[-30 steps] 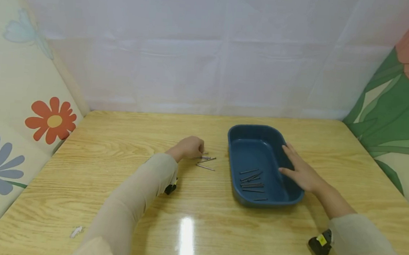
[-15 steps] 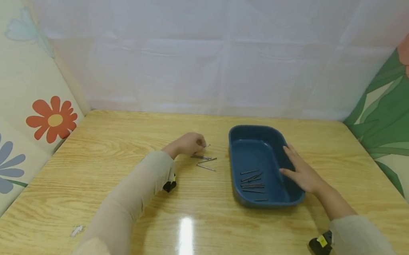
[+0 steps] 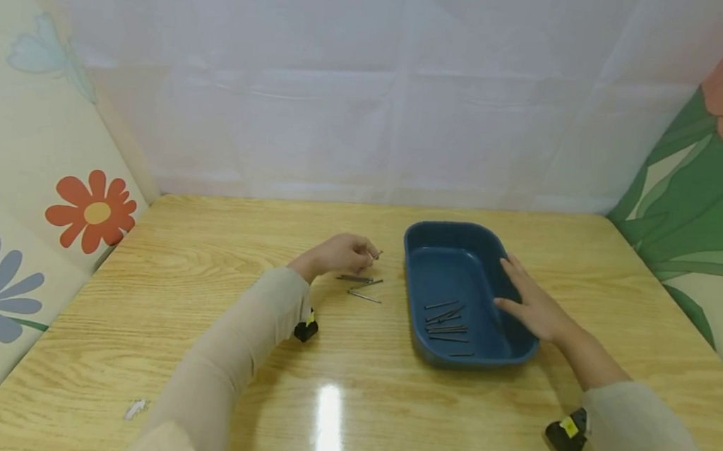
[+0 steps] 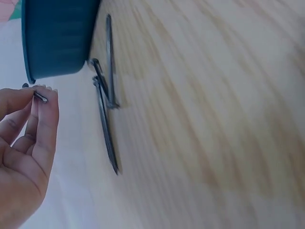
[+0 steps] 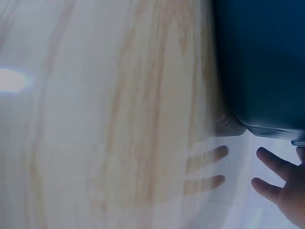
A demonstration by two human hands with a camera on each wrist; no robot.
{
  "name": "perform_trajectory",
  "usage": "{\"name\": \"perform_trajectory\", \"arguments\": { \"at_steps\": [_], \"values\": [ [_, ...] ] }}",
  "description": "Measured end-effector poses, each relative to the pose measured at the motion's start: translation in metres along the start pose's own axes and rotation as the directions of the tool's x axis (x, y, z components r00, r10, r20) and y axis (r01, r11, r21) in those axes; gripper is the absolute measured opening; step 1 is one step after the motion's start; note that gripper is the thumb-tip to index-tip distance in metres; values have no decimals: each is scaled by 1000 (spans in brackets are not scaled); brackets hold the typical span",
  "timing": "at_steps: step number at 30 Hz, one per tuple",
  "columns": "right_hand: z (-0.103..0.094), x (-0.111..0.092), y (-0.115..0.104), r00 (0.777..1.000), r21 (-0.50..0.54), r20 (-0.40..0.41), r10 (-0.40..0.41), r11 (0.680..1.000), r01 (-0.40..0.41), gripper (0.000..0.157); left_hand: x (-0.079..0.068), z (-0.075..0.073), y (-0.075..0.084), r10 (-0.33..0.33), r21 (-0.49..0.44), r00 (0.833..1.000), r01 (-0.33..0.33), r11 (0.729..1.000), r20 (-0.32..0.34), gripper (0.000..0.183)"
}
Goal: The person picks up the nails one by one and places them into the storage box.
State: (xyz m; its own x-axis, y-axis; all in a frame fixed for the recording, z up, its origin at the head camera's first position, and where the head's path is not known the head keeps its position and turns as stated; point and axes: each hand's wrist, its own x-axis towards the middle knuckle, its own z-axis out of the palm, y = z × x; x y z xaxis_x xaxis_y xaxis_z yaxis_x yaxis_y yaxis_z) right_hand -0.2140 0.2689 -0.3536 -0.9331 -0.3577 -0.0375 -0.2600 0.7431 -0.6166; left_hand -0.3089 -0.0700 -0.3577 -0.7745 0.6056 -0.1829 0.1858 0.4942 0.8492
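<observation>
My left hand (image 3: 343, 254) pinches a nail (image 4: 41, 97) between thumb and fingertips, held above the table to the left of the blue tray (image 3: 409, 286). Below that hand, a few loose nails (image 3: 364, 296) lie on the wood; the left wrist view shows them crossing and touching one another (image 4: 107, 126). Several more nails (image 3: 449, 326) lie in the near part of the tray. At the tray's right side, my right hand (image 3: 530, 306) rests against the rim with its fingers spread. In the right wrist view only part of that hand (image 5: 290, 191) shows, beside the tray's outer wall.
The wooden table (image 3: 422, 421) reaches back to a white cloth backdrop (image 3: 320, 109). A small white scrap (image 3: 136, 409) lies at the front left. Black wrist cameras (image 3: 567, 433) sit at both sleeves. Flower-printed panels stand on both sides.
My left hand has lifted a nail from the loose pile and shifted slightly right, towards the tray. The right hand and the tray have stayed in place.
</observation>
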Motion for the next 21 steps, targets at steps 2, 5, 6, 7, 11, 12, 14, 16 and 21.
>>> {"name": "perform_trajectory", "arguments": {
  "at_steps": [2, 5, 6, 7, 11, 12, 14, 16, 21],
  "values": [
    [0, 0, 0, 1000, 2, 1, 4, 1000, -4, 72, 0, 1, 3, 1, -37, 1000, -1, 999, 1, 23],
    [0, -1, 0, 1000, 1, 2, 7, 1000, -7, 72, 1, 3, 7, 0, -76, 1000, 0, 997, 5, 23],
    [0, -1, 0, 1000, 2, 3, 8, 1000, -8, 72, 0, 4, 9, -1, -81, 1000, 2, 997, 7, 23],
    [0, -1, 0, 1000, 2, 3, 8, 1000, -8, 72, 1, 4, 10, 1, -92, 1000, 0, 996, 10, 23],
    [1, -1, 0, 1000, 1, 2, 6, 1000, -6, 72, 1, 7, 15, 15, -128, 999, -11, 992, 33, 26],
    [1, -1, 0, 1000, 1, 2, 5, 1000, -5, 72, 0, 8, 17, 20, -130, 999, -15, 991, 37, 27],
    [1, -1, 0, 1000, 0, 1, 4, 1000, -4, 72, 0, 8, 19, 29, -134, 999, -23, 991, 46, 28],
    [1, -1, 0, 1000, 3, 1, 3, 1000, -3, 72, 1, 9, 22, 37, -128, 998, -29, 991, 53, 29],
    [0, 0, -1, 1000, 13, 4, 3, 1000, -3, 71, 2, 13, 29, 47, -154, 997, -37, 987, 65, 29]
  ]
}}
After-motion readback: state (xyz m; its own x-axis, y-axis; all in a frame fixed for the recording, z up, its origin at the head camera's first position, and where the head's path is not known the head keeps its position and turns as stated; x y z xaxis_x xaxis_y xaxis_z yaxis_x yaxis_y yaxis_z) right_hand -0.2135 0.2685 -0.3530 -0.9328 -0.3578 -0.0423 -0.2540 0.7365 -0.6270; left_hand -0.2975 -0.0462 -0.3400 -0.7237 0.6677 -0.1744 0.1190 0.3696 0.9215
